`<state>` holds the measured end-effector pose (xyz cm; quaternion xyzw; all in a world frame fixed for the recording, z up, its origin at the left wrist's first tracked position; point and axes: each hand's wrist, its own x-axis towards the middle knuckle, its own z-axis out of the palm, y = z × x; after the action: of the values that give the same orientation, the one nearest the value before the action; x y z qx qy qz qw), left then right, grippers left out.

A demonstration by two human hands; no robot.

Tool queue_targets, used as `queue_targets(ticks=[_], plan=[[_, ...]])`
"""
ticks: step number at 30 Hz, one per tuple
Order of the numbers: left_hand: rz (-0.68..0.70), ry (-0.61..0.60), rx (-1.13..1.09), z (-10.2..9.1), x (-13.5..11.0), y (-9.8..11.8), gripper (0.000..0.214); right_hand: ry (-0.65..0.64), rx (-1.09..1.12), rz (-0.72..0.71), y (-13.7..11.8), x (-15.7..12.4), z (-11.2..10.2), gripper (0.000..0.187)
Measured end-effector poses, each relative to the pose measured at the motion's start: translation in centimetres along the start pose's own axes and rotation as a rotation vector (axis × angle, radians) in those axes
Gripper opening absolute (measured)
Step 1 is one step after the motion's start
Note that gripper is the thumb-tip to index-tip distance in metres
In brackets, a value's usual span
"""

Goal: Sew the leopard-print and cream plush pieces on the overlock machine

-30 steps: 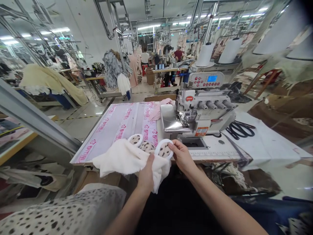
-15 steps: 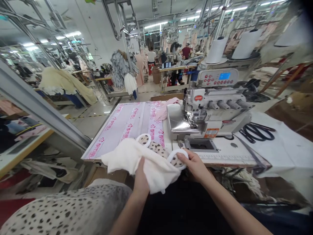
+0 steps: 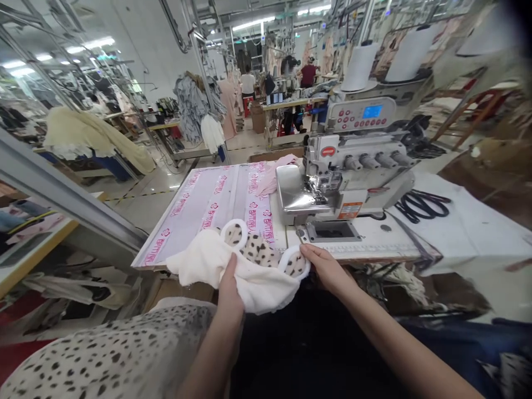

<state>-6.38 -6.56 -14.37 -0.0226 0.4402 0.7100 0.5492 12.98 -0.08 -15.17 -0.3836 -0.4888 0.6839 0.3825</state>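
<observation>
My left hand (image 3: pixel 230 291) is shut on the near edge of a cream fleece fabric piece (image 3: pixel 266 293). My right hand (image 3: pixel 326 269) pinches the same bundle at its right end, beside a white ring-shaped trim (image 3: pixel 294 260). A second white ring-shaped trim (image 3: pixel 235 233) stands up at the left. Between them shows leopard-spotted fabric (image 3: pixel 260 252), partly hidden under the fleece. The bundle lies at the near edge of the work table (image 3: pixel 187 221), just left of the overlock sewing machine (image 3: pixel 353 155).
Pink-printed film covers the table's left part. Black coiled cord (image 3: pixel 421 205) lies on white sheeting right of the machine. A spotted fabric pile (image 3: pixel 103 349) sits at near left. Thread cones (image 3: pixel 359 66) stand behind the machine. Co-workers (image 3: pixel 307 75) stand far back.
The view has shifted slightly up and to the left. The fleece now lies lower and flatter, showing more spotted fabric, and my right hand sits lower on the bundle's edge.
</observation>
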Motion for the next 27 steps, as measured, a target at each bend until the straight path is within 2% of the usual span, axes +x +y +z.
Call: queue_targets(ticks=[7, 11, 14, 16, 17, 20, 22, 24, 27], plan=[[0.011, -0.03, 0.001, 0.7, -0.9, 0.5, 0.047, 0.06, -0.063, -0.046, -1.0, -0.5, 0.0, 0.034], [0.028, -0.045, 0.029, 0.9, -1.1, 0.6, 0.046, 0.219, -0.192, -0.214, -1.7, -1.8, -0.7, 0.032], [0.05, -0.032, 0.051, 0.9, -1.1, 0.5, 0.046, 0.316, -0.17, -0.265, -0.2, -3.1, -1.1, 0.026], [0.036, -0.036, 0.053, 0.8, -1.1, 0.5, 0.046, 0.257, -0.039, -0.151, 2.1, -4.1, -0.7, 0.028], [0.017, -0.046, 0.05, 0.8, -1.1, 0.5, 0.046, 0.175, 0.061, -0.041, 3.5, -4.5, -0.2, 0.031], [-0.056, -0.07, 0.037, 0.9, -1.3, 0.6, 0.046, -0.175, 0.416, 0.462, 7.7, -5.5, 2.2, 0.048], [-0.09, -0.062, 0.031, 1.2, -1.7, 0.7, 0.046, -0.342, 0.623, 0.706, 9.8, -5.6, 4.0, 0.059], [-0.102, -0.06, 0.022, 1.7, -2.4, 0.7, 0.047, -0.408, 0.768, 0.794, 10.9, -5.3, 5.7, 0.064], [-0.138, -0.093, -0.018, 2.2, -3.8, 0.6, 0.053, -0.427, 0.799, 0.756, 10.4, -4.2, 7.6, 0.062]])
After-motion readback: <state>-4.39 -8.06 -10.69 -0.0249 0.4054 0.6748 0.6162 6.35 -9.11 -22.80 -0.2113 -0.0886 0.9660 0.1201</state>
